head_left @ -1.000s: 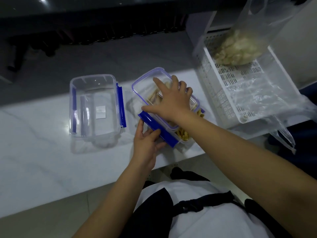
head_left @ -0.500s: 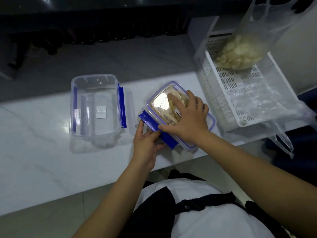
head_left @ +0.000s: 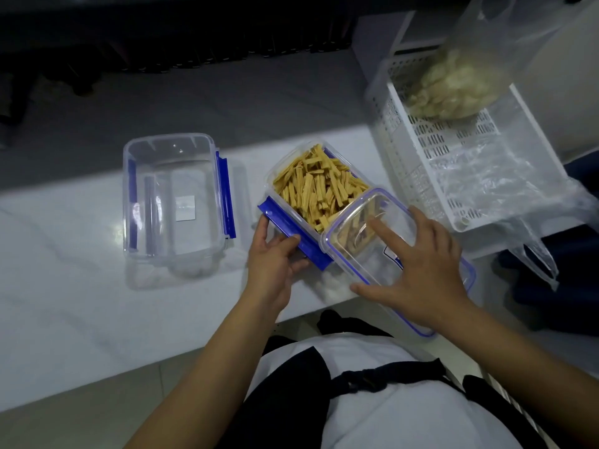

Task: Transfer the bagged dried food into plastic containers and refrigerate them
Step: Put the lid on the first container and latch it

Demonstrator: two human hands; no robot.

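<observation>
A clear container [head_left: 275,186] full of tan dried strips [head_left: 319,186] sits on the white counter, its blue side clasp [head_left: 293,236] folded out. My left hand [head_left: 274,264] holds the container at that clasp. My right hand [head_left: 418,270] rests flat on the clear blue-rimmed lid [head_left: 359,251], which lies askew over the container's near end and overhangs the counter edge. An empty clear container [head_left: 171,199] with blue clasps stands to the left. A plastic bag of pale dried food [head_left: 453,89] lies in the white basket [head_left: 408,150] at the right.
The white marble counter [head_left: 64,286] ends just in front of my body. An empty crumpled plastic bag [head_left: 492,186] lines the basket and hangs over the counter's right edge. Behind the counter there is a dark floor and a row of dark objects.
The lid has slid off the container toward me and to the right under my right hand, uncovering the strips. My left hand stays at the blue clasp.
</observation>
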